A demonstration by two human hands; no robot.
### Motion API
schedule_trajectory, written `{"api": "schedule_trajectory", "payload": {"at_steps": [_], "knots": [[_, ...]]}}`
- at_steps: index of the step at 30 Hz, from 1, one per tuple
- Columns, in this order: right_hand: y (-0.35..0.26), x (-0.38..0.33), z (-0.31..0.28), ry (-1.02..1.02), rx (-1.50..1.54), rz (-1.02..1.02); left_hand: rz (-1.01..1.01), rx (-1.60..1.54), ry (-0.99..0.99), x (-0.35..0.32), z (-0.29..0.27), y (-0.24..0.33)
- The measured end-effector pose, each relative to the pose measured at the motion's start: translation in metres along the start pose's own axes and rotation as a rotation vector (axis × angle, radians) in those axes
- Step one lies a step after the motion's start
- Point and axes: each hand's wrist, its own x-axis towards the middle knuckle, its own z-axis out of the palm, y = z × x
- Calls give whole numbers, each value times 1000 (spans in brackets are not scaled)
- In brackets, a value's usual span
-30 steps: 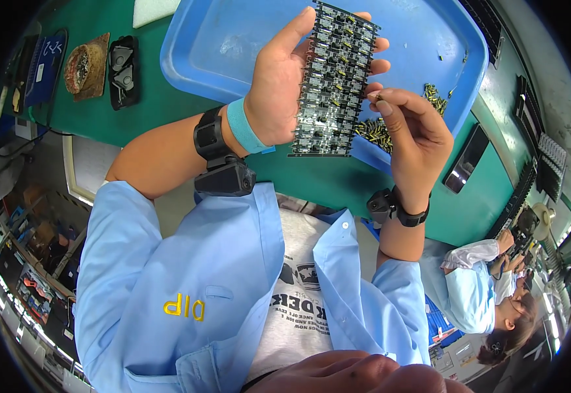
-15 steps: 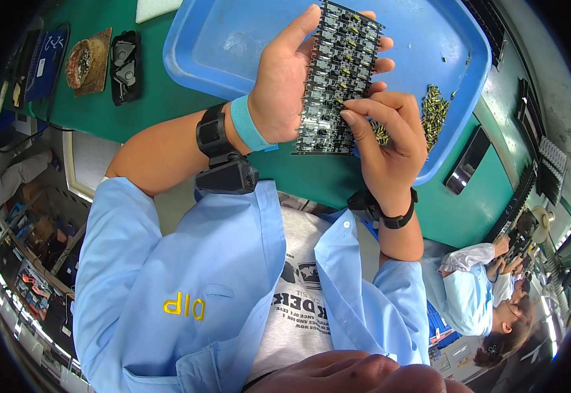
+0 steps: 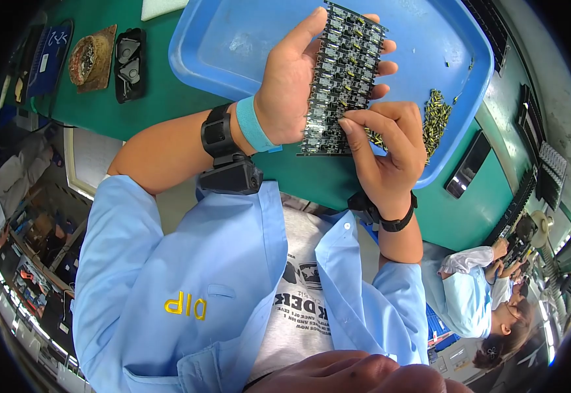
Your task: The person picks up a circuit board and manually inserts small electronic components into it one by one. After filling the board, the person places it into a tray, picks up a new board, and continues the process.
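My left hand (image 3: 292, 85) grips a dark panel of small circuit boards (image 3: 344, 72) by its left edge, holding it tilted above a blue plastic tray (image 3: 233, 46). My right hand (image 3: 384, 150) rests its pinched fingertips on the panel's lower right part; whether a small part sits between them is hidden. A pile of small brass-coloured components (image 3: 435, 118) lies in the tray just right of that hand. A black device and a teal band are strapped on the left wrist (image 3: 230, 154).
The tray sits on a green workbench (image 3: 161, 105). At the bench's left end lie a black holder (image 3: 129, 62) and a round brownish pad (image 3: 90, 57). A dark flat bar (image 3: 469, 164) lies right of the tray. Other people in light blue coats (image 3: 469, 295) work at lower right.
My right hand has moved left from beside the component pile onto the panel's lower part. The left hand has kept hold of the panel and tilted it slightly.
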Motion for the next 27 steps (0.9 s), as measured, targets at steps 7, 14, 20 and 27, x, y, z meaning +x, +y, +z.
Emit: {"api": "schedule_trajectory", "payload": {"at_steps": [7, 14, 20, 27], "knots": [[2, -1, 1, 35, -80, -126, 20, 36, 7, 1, 1, -1], [-1, -1, -1, 6, -103, -134, 13, 23, 16, 0, 2, -1], [0, 0, 0, -11, -165, -197, 27, 76, 16, 1, 1, -3], [7, -1, 0, 35, -197, -251, 9, 53, 3, 0, 3, -2]]}}
